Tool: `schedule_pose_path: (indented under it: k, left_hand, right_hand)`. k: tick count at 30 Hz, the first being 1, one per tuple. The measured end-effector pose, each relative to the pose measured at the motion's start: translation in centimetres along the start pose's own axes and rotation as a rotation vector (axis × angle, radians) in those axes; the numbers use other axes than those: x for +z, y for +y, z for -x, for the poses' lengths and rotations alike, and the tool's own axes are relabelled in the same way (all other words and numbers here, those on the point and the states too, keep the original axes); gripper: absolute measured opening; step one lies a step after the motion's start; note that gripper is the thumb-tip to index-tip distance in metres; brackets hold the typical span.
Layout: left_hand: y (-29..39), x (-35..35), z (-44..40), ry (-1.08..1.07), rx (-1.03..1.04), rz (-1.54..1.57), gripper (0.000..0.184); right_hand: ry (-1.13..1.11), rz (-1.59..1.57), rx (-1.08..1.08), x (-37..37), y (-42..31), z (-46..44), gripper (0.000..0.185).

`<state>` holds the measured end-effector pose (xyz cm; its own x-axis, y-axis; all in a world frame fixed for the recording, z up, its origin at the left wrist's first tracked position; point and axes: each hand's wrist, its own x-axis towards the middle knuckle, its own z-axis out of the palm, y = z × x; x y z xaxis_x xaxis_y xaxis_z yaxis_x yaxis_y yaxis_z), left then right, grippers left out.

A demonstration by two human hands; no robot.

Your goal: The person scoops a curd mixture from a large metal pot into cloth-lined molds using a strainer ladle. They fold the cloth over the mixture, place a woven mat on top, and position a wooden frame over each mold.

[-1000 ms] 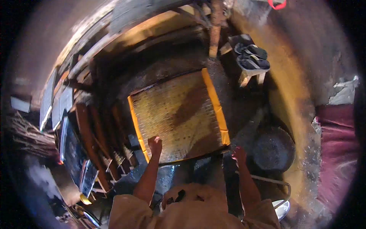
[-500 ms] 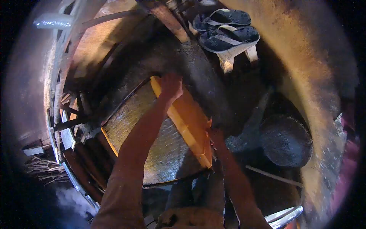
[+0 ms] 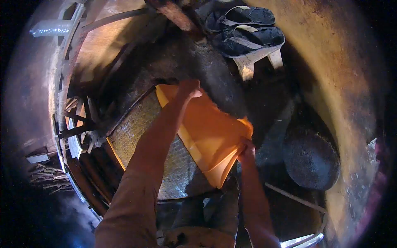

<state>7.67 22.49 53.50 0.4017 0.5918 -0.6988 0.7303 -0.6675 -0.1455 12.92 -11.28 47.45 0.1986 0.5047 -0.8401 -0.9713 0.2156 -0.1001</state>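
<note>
An orange sheet (image 3: 206, 132) is spread partly over the right part of a woven mat panel (image 3: 144, 128), with one yellow-orange edge lying along the weave. My left hand (image 3: 191, 89) is closed on the sheet's far edge, near its upper corner. Closer to me, my right hand (image 3: 247, 149) grips the sheet's right edge, where the material bunches into folds. The fingertips of both hands are partly hidden. A narrow orange strip runs down the mat's left side.
Dark sandals (image 3: 252, 37) rest on a small stool (image 3: 246, 68) at the top. A round dark vessel (image 3: 311, 159) stands at the right by the wall. Wooden planks (image 3: 91, 177) and sticks (image 3: 49, 178) lie at the left. A plastic bottle (image 3: 51, 28) is at upper left.
Both hands started apart near the mat's near corners, then took hold of the orange edging. It has been pulled rightward and opened into a wider sheet. The view has shifted closer.
</note>
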Motion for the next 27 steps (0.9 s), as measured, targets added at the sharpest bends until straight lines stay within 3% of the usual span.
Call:
schedule_pose_path:
  k: [1, 3, 6, 8, 10, 11, 14, 17, 20, 21, 23, 24, 25, 26, 27]
  left_hand:
    - [-0.1, 0.3, -1.0, -0.014, 0.023, 0.033, 0.03]
    - [-0.8, 1.7, -3.1, -0.022, 0.121, 0.076, 0.033]
    - [-0.5, 2.6, -3.5, -0.058, 0.216, -0.008, 0.038]
    - [2.2, -1.2, 0.5, -0.154, 0.092, -0.207, 0.044]
    - [3.0, 0.6, 0.5, -0.102, 0.143, -0.16, 0.036]
    - [3.4, 0.6, 0.7, -0.079, 0.183, -0.098, 0.035]
    - [3.6, -0.1, 1.2, 0.152, 0.263, 0.215, 0.03]
    - [1.2, -5.5, 4.3, 0.297, 0.378, 0.565, 0.028]
    - [-4.8, -10.6, 13.0, 0.363, 0.43, 0.786, 0.032]
    - [-7.6, -10.9, 17.0, 0.402, 0.419, 0.818, 0.032]
    - [-13.0, -5.8, 21.5, 0.632, 0.639, 1.446, 0.026]
    - [-16.8, -3.4, 24.7, 0.354, 0.502, 1.961, 0.028]
    - [-21.5, 1.9, 26.0, 0.561, 0.598, 1.641, 0.03]
    - [-24.3, 5.3, 29.3, 0.641, 0.415, 1.694, 0.026]
    - [-28.7, 12.5, 29.9, 0.745, 0.503, 1.98, 0.018]
  right_hand:
    - [-0.044, -0.047, -0.053, -1.7, 0.2, -0.8, 0.028]
    - [-0.059, -0.072, 0.045, -3.3, 0.1, -1.9, 0.031]
    - [0.132, 0.214, 0.261, -5.7, 1.4, -2.6, 0.032]
    - [0.147, 0.441, 0.313, -5.7, 1.7, -2.0, 0.031]
    - [-0.019, 0.586, 0.253, -3.6, 1.1, 0.6, 0.03]
    - [0.003, 0.634, 0.164, -2.0, 0.4, 2.0, 0.025]
    - [0.132, 0.687, -0.443, 1.1, -0.4, 4.7, 0.023]
    - [-0.014, 0.657, -0.827, 6.6, -2.8, 10.9, 0.021]
    - [0.176, 1.084, -1.02, 8.5, -0.7, 18.6, 0.022]
    - [0.139, 1.259, -1.042, 8.5, 1.8, 21.2, 0.023]
    - [-0.045, 1.582, -1.032, 8.6, 7.3, 26.7, 0.025]
    - [-0.187, 1.735, -0.984, 8.9, 10.6, 29.3, 0.027]
    - [-0.339, 1.778, -0.999, 8.8, 14.6, 30.6, 0.031]
    - [-0.497, 1.808, -1.007, 8.7, 18.5, 31.9, 0.034]
    - [-0.632, 1.829, -1.044, 7.7, 22.1, 31.3, 0.035]
